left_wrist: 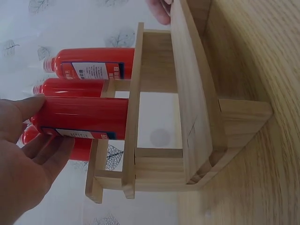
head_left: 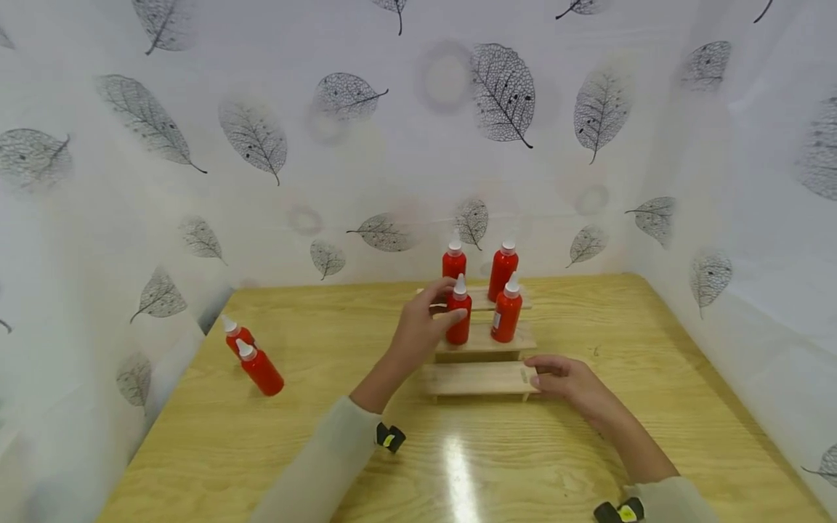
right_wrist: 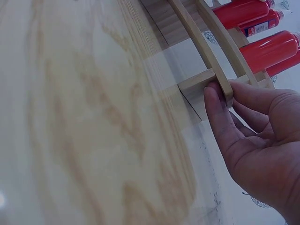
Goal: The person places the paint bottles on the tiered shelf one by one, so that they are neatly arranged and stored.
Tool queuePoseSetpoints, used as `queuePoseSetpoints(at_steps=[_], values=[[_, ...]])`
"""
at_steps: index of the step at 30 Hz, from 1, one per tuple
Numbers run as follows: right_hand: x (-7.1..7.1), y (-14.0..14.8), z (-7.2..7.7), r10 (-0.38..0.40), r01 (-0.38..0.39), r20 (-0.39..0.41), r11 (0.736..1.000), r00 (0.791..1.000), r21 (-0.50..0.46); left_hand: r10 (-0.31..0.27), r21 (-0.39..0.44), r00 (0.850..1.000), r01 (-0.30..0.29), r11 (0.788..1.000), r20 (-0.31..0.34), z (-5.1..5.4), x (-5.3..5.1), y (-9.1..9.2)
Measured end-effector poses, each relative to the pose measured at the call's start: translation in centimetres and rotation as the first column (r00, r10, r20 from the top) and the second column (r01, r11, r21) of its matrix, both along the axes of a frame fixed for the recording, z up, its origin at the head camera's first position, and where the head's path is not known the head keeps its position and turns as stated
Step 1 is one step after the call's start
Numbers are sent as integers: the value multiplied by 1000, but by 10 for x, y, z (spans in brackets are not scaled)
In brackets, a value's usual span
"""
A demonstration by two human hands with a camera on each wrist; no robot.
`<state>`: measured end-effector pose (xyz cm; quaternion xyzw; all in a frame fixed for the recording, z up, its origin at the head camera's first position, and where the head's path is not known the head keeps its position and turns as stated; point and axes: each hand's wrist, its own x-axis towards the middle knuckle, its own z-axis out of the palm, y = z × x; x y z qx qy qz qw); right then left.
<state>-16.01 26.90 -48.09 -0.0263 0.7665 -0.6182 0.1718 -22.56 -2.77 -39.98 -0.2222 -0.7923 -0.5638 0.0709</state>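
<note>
My left hand (head_left: 416,325) holds a red squeeze bottle (head_left: 460,330) with a white pointed cap, fingers and thumb around its sides. In the left wrist view this bottle (left_wrist: 86,115) stands upright on the middle step of the tiered wooden rack (head_left: 480,379). Beside it on that step is another red bottle (head_left: 506,319). Two more stand on the top step, one at left (head_left: 454,263) and one at right (head_left: 502,274). My right hand (head_left: 572,385) pinches the right end of the rack's lowest step, thumb and finger on the board (right_wrist: 206,56).
Two red bottles, a rear one (head_left: 237,335) and a front one (head_left: 263,372), stand on the wooden table (head_left: 366,327) at the left. Leaf-print sheeting (head_left: 405,160) hangs behind the table and along both sides.
</note>
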Motion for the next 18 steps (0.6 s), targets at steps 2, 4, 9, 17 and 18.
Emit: queuePoseSetpoints(at_steps=[2,4,9,17,18], values=[[0,-1,-1,1,-1,3,1000,1000,-3,1,-8,1000,-1,1000,-4,0,0,1],[-1,-2,-1,1,-1,5,1000,1000,-4,2,-11,1000,-2,1000,-9,0,0,2],[-1,-2,-1,-1,1,11,1000,1000,2,6,-3,1000,-6,1000,-9,0,1,2],[-1,-1,-2,3,-3,5,1000,1000,-2,19,-11,1000,-19,1000,-10,1,3,0],[-1,-1,-2,3,-3,4,1000,1000,-1,20,-8,1000,-21,1000,-9,1,3,0]])
